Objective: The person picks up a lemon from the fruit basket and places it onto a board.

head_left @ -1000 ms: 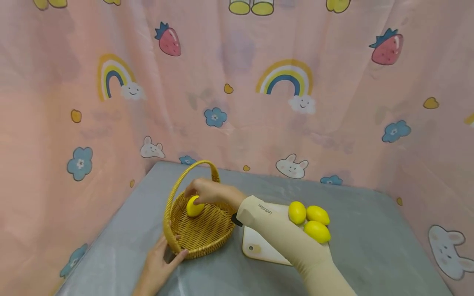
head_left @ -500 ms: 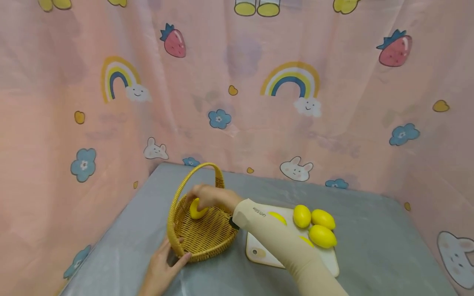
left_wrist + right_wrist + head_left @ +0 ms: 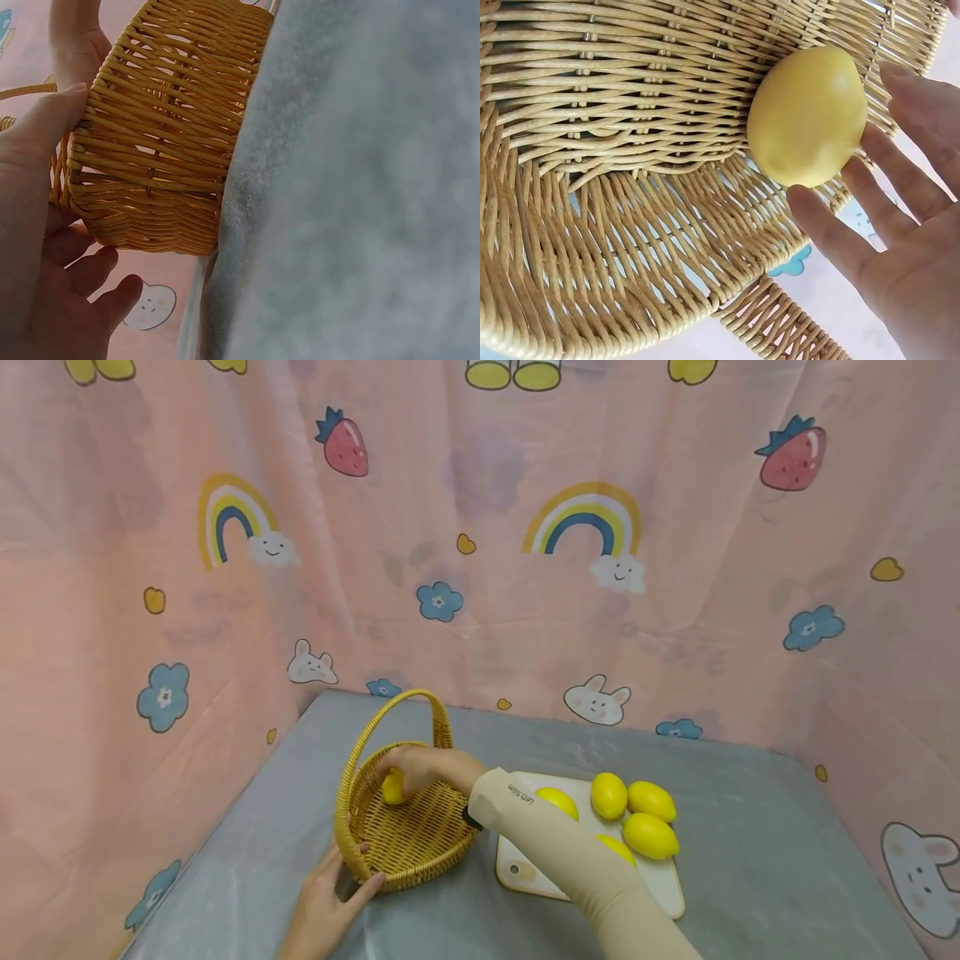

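The wicker basket (image 3: 412, 835) with its tall arched handle stands on the left part of the table. My left hand (image 3: 324, 897) grips its near left side by the handle's foot; in the left wrist view the thumb lies at the rim and the fingers at the wicker side. Inside the basket, near its far left wall, sits a yellow lemon (image 3: 808, 116). My right hand (image 3: 423, 768) reaches in under the handle. In the right wrist view its fingers are nearly straight, with fingertips at the lemon's edge, and the lemon rests against the wicker.
Right of the basket lies a white cutting board (image 3: 517, 881) with several lemons (image 3: 651, 836) on it, some partly hidden by the right sleeve (image 3: 570, 852). A grey cloth (image 3: 742, 860) covers the table. A pink printed curtain (image 3: 480, 635) encloses the back and sides.
My right hand has lowered the lemon deeper into the basket, and its fingers cover more of it in the head view. The left hand keeps its place on the basket.
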`<state>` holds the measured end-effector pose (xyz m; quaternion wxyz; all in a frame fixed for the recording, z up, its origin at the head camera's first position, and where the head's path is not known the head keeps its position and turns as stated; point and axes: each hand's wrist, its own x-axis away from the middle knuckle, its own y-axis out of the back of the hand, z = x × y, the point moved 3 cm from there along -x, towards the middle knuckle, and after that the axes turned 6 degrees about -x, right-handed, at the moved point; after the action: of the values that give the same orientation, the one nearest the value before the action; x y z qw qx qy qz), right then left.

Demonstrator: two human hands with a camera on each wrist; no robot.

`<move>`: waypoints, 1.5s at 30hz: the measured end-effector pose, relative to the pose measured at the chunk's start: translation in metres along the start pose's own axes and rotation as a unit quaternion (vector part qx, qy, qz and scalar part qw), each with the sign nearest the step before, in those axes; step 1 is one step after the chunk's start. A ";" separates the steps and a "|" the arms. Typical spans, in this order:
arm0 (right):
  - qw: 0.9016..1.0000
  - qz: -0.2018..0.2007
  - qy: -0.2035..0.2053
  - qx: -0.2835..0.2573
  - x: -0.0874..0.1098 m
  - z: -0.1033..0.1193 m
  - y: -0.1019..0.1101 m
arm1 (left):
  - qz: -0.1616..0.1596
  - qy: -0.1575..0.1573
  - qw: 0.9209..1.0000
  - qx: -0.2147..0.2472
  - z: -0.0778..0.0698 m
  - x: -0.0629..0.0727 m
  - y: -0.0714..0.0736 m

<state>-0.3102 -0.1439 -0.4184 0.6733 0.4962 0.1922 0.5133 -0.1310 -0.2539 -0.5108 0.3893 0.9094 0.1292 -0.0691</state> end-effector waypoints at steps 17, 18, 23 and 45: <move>0.998 0.023 -0.040 0.034 0.010 -0.004 -0.009 | -0.019 -0.029 0.999 -0.017 -0.001 0.002 -0.001; 0.998 0.024 -0.044 0.037 0.010 -0.004 -0.009 | -0.018 -0.028 0.999 -0.016 -0.002 0.002 -0.002; 0.993 0.042 -0.089 0.062 0.017 -0.009 -0.011 | -0.010 -0.016 1.000 -0.010 -0.002 0.002 -0.002; 0.996 -0.009 0.013 -0.089 0.063 -0.025 0.024 | -0.005 -0.008 1.000 -0.011 -0.004 0.002 -0.002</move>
<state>-0.3160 -0.0769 -0.3929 0.7170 0.4261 0.1591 0.5283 -0.1293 -0.2499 -0.5099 0.4001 0.9038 0.1313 -0.0766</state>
